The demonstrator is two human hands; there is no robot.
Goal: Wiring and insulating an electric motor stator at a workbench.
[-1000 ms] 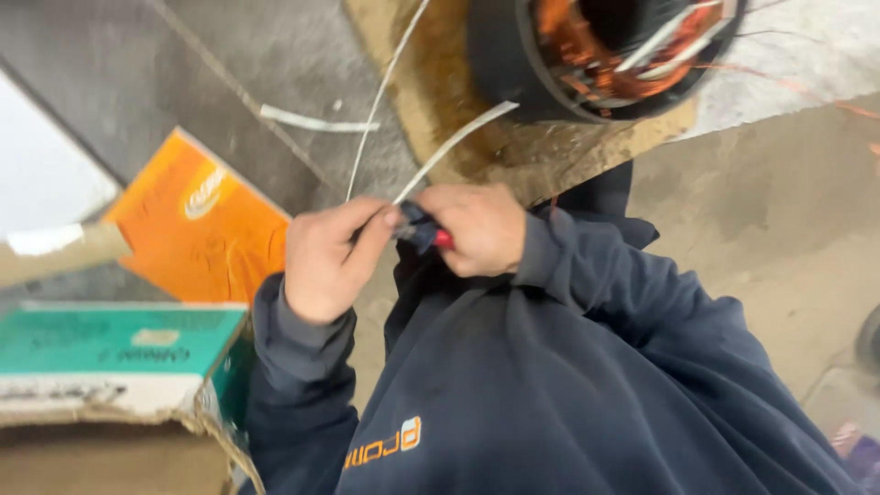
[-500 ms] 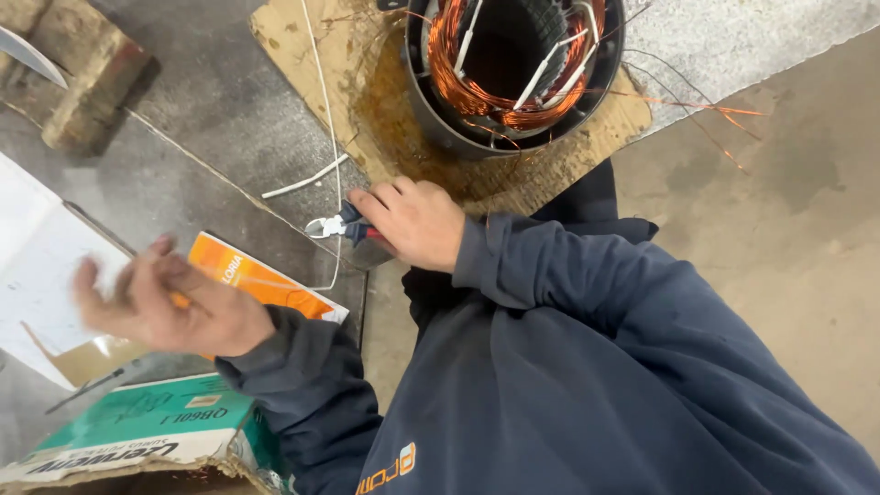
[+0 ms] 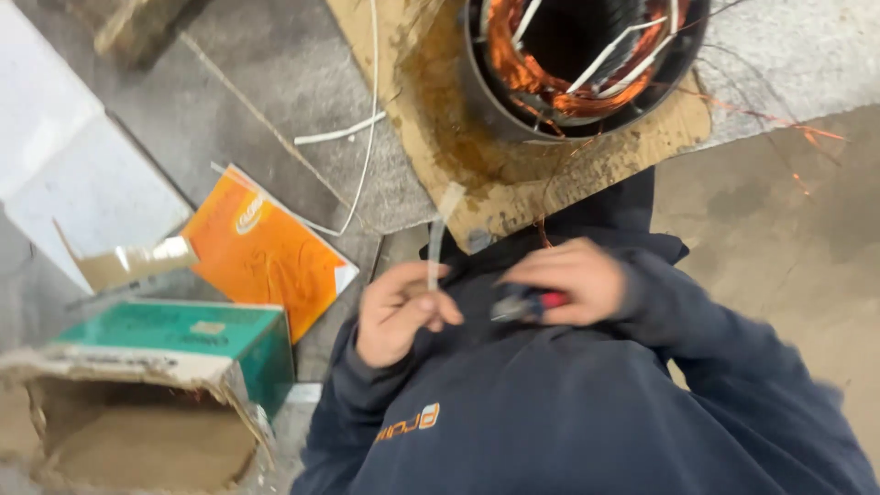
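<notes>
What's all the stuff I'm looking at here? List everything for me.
Motor stator: one, dark round shell with copper windings and white strips inside, top centre, on the cardboard.
Cardboard sheet: one, brown and stained, under the stator.
Loose white sleeves: a few, on the grey floor, upper middle.
Orange packet: one, flat on the floor, left of centre.
Green box: one, lower left.
Open cardboard box: one, brown, bottom left corner.
White sheet: one, far left.
White strip: one, pale, pinched upright in the left hand.
Small tool: one, red-handled, blurred, in the right hand.
Left hand: centre.
Right hand: right of centre.
</notes>
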